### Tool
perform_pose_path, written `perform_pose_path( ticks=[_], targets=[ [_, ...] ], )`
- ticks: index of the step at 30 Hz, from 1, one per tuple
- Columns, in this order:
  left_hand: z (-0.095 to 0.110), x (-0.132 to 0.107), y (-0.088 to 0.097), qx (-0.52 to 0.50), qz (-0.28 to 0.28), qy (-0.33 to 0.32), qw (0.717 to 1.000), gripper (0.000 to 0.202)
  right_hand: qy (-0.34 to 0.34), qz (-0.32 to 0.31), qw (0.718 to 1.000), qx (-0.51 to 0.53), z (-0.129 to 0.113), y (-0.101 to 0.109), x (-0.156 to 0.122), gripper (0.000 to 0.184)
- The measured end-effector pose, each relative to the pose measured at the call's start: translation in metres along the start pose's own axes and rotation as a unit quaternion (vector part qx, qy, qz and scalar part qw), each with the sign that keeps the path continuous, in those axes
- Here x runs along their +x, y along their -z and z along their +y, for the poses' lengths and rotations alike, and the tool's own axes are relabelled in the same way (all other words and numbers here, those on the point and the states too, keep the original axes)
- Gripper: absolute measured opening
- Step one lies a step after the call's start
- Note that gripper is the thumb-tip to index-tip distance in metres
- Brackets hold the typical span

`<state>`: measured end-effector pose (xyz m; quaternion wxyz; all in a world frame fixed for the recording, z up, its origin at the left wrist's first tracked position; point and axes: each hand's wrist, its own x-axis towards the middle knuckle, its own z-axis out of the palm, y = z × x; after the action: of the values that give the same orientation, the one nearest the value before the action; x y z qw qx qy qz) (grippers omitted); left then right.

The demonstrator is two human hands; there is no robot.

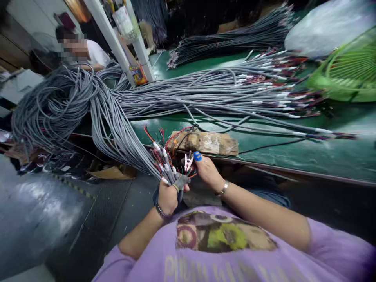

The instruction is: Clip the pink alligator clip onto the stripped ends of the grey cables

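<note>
Because the grey cables [117,135] draped over the edge of the table [293,156] are likely springy and collectively heavy, their sheaths should be gripped, as by the left hand [168,197], its fingers wrapped; whether the fingers of the right hand [209,172] are pinching anything cannot be told.

Grey cables [182,92] heaped along a green workbench [293,161] show a workshop.
</note>
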<state>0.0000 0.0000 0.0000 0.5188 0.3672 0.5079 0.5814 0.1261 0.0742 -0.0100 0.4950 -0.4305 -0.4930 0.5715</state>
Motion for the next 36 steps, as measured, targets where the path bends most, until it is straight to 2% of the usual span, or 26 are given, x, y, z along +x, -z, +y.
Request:
perform_pose_path(
  ticks=[3, 6, 8, 10, 15, 20, 23, 27, 31, 33, 36],
  targets=[
    [-0.002, 0.001, -0.001, -0.002, 0.0, 0.013, 1.0, 0.023, -0.092, -0.058, 0.986, 0.127, -0.002, -0.005, -0.001, 0.064],
    [-0.002, 0.002, -0.002, -0.004, 0.0, 0.018, 1.0, 0.026, -0.178, -0.079, 0.945, 0.262, -0.002, -0.009, 0.0, 0.055],
    [-0.003, 0.002, -0.001, -0.003, 0.0, 0.019, 1.0, 0.028, -0.198, -0.065, 0.925, 0.316, -0.002, -0.011, 0.002, 0.049],
    [-0.004, 0.003, 0.0, 0.002, -0.004, 0.019, 1.0, 0.028, -0.198, -0.051, 0.92, 0.334, -0.001, -0.012, 0.003, 0.046],
    [-0.005, 0.002, 0.002, 0.012, -0.012, 0.009, 1.0, 0.028, -0.19, -0.074, 0.927, 0.314, 0.002, -0.009, 0.001, 0.052],
    [-0.006, -0.002, 0.005, 0.036, -0.019, -0.009, 0.999, 0.031, -0.219, -0.169, 0.921, 0.275, 0.001, 0.004, -0.014, 0.059],
    [-0.006, -0.006, 0.008, 0.068, -0.021, -0.019, 0.997, 0.031, -0.209, -0.222, 0.927, 0.217, -0.001, 0.012, -0.026, 0.053],
    [0.001, -0.01, 0.009, 0.14, -0.04, -0.026, 0.989, 0.026, -0.135, -0.21, 0.961, 0.115, -0.004, 0.015, -0.034, 0.037],
    [0.006, -0.011, 0.008, 0.146, -0.087, 0.007, 0.985, 0.024, -0.097, -0.234, 0.964, 0.077, -0.01, 0.012, -0.037, 0.036],
    [0.005, -0.01, 0.009, 0.138, -0.084, 0.009, 0.987, 0.025, -0.08, -0.223, 0.969, 0.064, -0.013, 0.011, -0.038, 0.035],
    [-0.001, -0.009, 0.013, 0.104, -0.044, 0.001, 0.994, 0.028, -0.063, -0.191, 0.978, 0.051, -0.016, 0.009, -0.039, 0.037]
  ],
)
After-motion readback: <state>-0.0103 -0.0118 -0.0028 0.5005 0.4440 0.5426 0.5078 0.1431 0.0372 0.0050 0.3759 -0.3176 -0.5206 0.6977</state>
